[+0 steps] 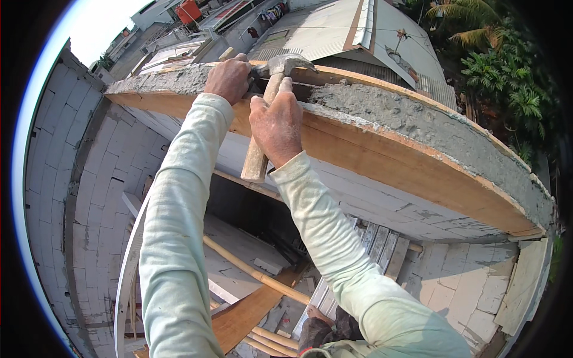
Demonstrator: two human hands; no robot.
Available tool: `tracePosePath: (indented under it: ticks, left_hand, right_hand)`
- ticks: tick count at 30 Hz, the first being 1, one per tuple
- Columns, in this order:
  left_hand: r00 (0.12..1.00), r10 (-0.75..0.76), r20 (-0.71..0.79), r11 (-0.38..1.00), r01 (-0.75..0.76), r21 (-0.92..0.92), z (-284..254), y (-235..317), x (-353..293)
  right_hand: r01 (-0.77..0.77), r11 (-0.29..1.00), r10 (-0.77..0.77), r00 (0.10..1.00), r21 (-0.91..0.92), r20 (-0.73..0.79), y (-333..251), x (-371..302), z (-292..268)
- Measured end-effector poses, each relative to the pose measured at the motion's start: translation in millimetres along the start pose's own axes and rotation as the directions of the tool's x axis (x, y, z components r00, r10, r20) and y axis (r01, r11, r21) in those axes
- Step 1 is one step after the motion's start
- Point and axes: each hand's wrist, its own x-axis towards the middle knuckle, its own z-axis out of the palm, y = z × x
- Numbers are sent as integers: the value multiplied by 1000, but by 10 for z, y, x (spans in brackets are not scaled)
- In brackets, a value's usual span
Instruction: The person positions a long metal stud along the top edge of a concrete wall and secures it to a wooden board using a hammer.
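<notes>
My right hand [279, 124] is closed around the wooden handle of a claw hammer [255, 162], a little below its head. The metal head lies over the top of a long wooden formwork board [370, 152], at a gap in the grey concrete [388, 110]. Just left of the hammer head, my left hand [228, 79] is bent over the board's top with its fingers curled. What those fingers grip is hidden behind the hand. Wet-looking concrete fills the form on both sides of the gap, and a thinner far board edges it.
Below, bamboo poles [259, 268], a wide plank [250, 316] and ribbed metal sheets [373, 238] lie at differing heights. Light block walls [104, 173] rise at left. Beyond the form are a metal roof [322, 30] and trees [507, 77]. My foot [320, 315] shows low down.
</notes>
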Motion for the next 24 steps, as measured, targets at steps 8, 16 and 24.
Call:
tracePosePath:
  ticks: [8,16,24]
  left_hand:
    - [1000,28,12,999,-27,-40,-51,-68,49]
    - [988,135,-73,920,-152,-360,-276,-174,-410]
    - [992,120,-47,955,-128,-268,-389,-108,-620]
  right_hand:
    - [72,995,-65,993,72,-98,114,-287,-318]
    - [111,994,-109,990,19,-93,164,-326,-401]
    - [54,997,-53,998,63,-15,134,-349,-447]
